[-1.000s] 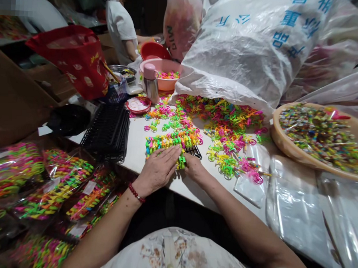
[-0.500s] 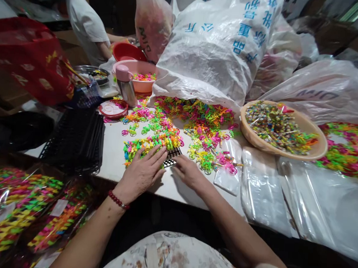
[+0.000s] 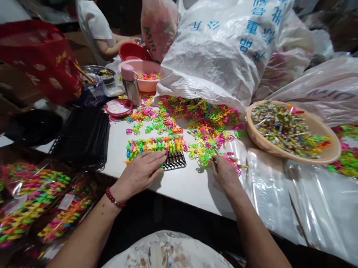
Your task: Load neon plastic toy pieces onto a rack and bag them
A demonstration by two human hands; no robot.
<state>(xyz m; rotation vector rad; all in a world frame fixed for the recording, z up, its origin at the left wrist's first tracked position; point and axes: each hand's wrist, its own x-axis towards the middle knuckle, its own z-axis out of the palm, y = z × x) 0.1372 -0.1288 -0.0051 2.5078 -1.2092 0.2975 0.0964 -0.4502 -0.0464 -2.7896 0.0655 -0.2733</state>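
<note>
My left hand (image 3: 144,170) lies with fingers stretched out over the near edge of a black plastic grid rack (image 3: 177,161). Rows of small bright plastic toy pieces (image 3: 154,144) fill most of that rack, while its right end shows bare grid. At the pile to the right, my right hand (image 3: 225,174) has its fingertips pinched together beside loose green and pink pieces (image 3: 206,157). Whatever is between those fingertips is too small to make out. The loose pieces have wheel-like rings.
A white sack (image 3: 213,52) spills more pieces onto the table. Right of it stands a beige basin (image 3: 331,152) of small mixed parts, with clear plastic bags (image 3: 268,194) in front. Stacked black racks (image 3: 79,138) and a steel flask (image 3: 132,87) are left. A person (image 3: 96,25) sits beyond.
My right hand has left the bare end of the rack and moved right to the loose pieces. My left hand stays on the rack. The view has shifted slightly.
</note>
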